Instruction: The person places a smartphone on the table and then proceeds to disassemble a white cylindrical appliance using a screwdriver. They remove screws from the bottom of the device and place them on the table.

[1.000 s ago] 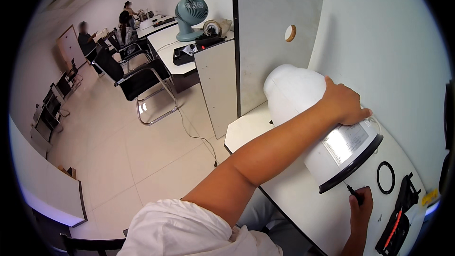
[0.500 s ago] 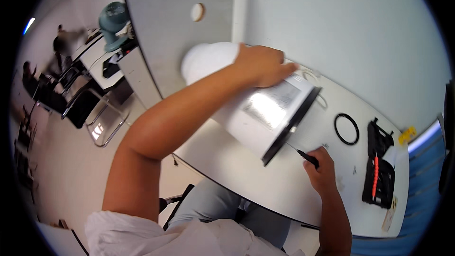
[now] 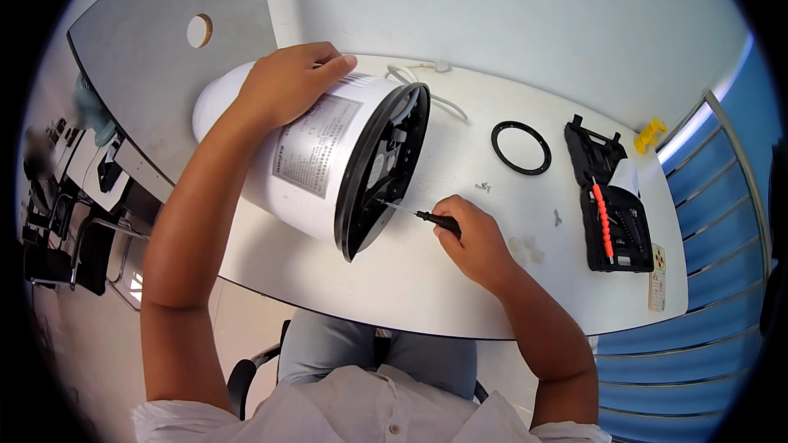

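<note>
A white, round-ended cylindrical appliance (image 3: 279,176) lies on its side on the table, a printed label on its body. Its black-rimmed base (image 3: 359,205) faces right and shows dark inner parts. My left hand (image 3: 287,86) is laid over the top of the body, gripping it, with some fingertips hidden behind. Held in my right hand (image 3: 472,242) is a black-handled screwdriver (image 3: 443,221). Its thin metal shaft points left, and the tip reaches into the lower part of the base; what it touches there is too small to tell.
A black ring (image 3: 521,171) lies right of the appliance, with small screws (image 3: 484,187) near it. Farther right are an open black tool case (image 3: 628,265) with an orange-red flexible shaft (image 3: 603,217), a yellow object (image 3: 650,136) and a remote (image 3: 657,287). A pale cord (image 3: 450,107) runs behind.
The view has swung to the right. The appliance's base now faces more toward me, showing its inside. The screwdriver tip has gone from beside the rim to within the base.
</note>
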The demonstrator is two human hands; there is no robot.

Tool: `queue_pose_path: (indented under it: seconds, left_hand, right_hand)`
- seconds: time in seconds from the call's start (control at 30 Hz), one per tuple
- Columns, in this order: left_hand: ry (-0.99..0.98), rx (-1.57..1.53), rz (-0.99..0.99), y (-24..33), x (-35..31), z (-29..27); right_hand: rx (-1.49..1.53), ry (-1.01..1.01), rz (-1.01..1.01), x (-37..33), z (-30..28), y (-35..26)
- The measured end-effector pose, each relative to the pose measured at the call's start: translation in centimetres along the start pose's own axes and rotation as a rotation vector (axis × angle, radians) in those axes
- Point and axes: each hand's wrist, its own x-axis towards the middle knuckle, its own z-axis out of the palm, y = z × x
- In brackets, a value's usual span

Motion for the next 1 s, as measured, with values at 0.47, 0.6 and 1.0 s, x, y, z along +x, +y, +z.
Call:
queue_pose_path:
  seconds: [0.47, 0.6, 1.0]
  left_hand:
    - [0.003, -0.021, 0.007, -0.2, 0.0, -0.1]
    - [-0.001, -0.022, 0.006, -0.2, -0.1, -0.1]
    - [0.051, -0.010, 0.008, 0.6, -1.0, -0.4]
  right_hand:
    - [-0.080, 0.050, -0.022, 0.1, -0.2, 0.1]
    - [0.080, 0.071, 0.070, 0.1, -0.1, -0.3]
    - [0.379, 0.167, 0.111, 3.4, 5.7, -1.4]
